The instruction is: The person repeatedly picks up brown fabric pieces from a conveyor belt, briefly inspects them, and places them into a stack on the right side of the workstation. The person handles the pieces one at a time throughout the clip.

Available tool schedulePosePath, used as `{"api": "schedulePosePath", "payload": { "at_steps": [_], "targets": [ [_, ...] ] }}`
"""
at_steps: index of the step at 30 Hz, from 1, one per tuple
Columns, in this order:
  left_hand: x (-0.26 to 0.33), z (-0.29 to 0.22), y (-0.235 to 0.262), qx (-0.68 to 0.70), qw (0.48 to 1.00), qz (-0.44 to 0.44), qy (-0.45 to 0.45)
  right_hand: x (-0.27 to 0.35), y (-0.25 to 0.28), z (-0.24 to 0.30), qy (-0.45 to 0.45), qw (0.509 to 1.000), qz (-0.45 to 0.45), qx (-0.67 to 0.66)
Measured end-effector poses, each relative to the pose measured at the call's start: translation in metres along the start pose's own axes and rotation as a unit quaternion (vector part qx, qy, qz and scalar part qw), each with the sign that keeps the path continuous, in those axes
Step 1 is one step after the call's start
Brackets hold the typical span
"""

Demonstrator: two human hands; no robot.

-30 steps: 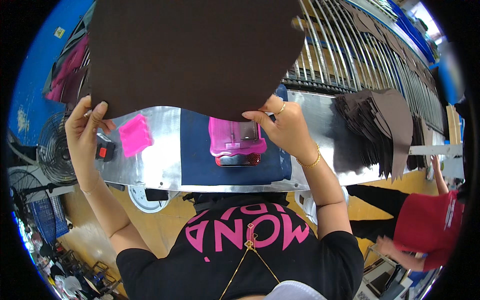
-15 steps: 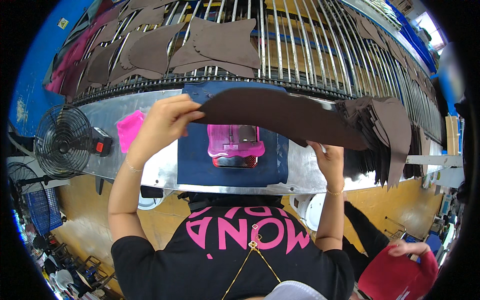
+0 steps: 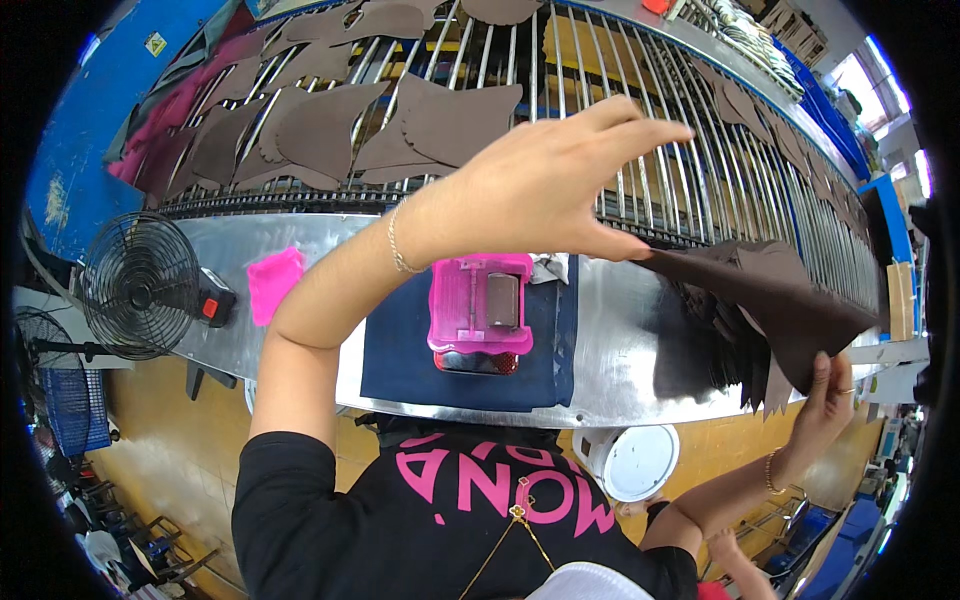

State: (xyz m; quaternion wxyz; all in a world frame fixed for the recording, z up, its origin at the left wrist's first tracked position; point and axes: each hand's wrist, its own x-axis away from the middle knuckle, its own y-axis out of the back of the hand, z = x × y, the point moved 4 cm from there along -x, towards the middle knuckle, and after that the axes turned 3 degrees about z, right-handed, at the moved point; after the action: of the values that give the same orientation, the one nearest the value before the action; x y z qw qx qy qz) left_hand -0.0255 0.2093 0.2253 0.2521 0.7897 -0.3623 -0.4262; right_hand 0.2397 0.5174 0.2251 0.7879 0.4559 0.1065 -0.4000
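A dark brown cut piece of flat sheet material [image 3: 775, 290] hangs slanted over a stack of similar brown pieces [image 3: 715, 310] at the right end of the metal table. My right hand [image 3: 828, 395] pinches its lower right edge between thumb and fingers. Reaching across the table, my left hand [image 3: 585, 180] has its fingers spread, and its thumb tip is at the piece's left corner; whether it touches cannot be told. Below my left wrist, a pink see-through plastic case with a dark roller [image 3: 480, 303] rests on a dark blue cloth [image 3: 400, 360].
Beyond the metal table [image 3: 620, 370] runs a rack of metal rods [image 3: 640, 100] with brown pieces [image 3: 460, 115] laid on it. A black fan [image 3: 140, 285] and a pink cloth [image 3: 274, 284] are on the left. A white bucket [image 3: 640, 463] stands below the table's edge.
The brown piece has moved right, over the stack, with my right hand still on it. My left hand has swung right across the table, and its fingers have spread.
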Motion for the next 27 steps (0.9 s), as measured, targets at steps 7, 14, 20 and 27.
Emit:
{"api": "schedulePosePath", "payload": {
  "at_steps": [7, 14, 20, 27],
  "targets": [
    [-0.010, 0.000, 0.042, -0.005, 0.996, -0.088, -0.018, -0.055, -0.029, 0.053, 0.065, 0.997, 0.050, -0.010],
    [-0.020, 0.025, 0.031, -0.186, 0.964, -0.191, -0.011, -0.086, -0.085, 0.154, 0.297, 0.921, 0.101, 0.232],
    [-0.002, 0.101, 0.002, -0.215, 0.973, -0.010, 0.083, -0.090, -0.139, 0.197, 0.431, 0.848, 0.088, 0.295],
    [0.069, 0.234, -0.015, 0.341, 0.826, -0.218, 0.394, -0.089, -0.085, 0.163, 0.331, 0.908, -0.092, 0.239]
  ]
}}
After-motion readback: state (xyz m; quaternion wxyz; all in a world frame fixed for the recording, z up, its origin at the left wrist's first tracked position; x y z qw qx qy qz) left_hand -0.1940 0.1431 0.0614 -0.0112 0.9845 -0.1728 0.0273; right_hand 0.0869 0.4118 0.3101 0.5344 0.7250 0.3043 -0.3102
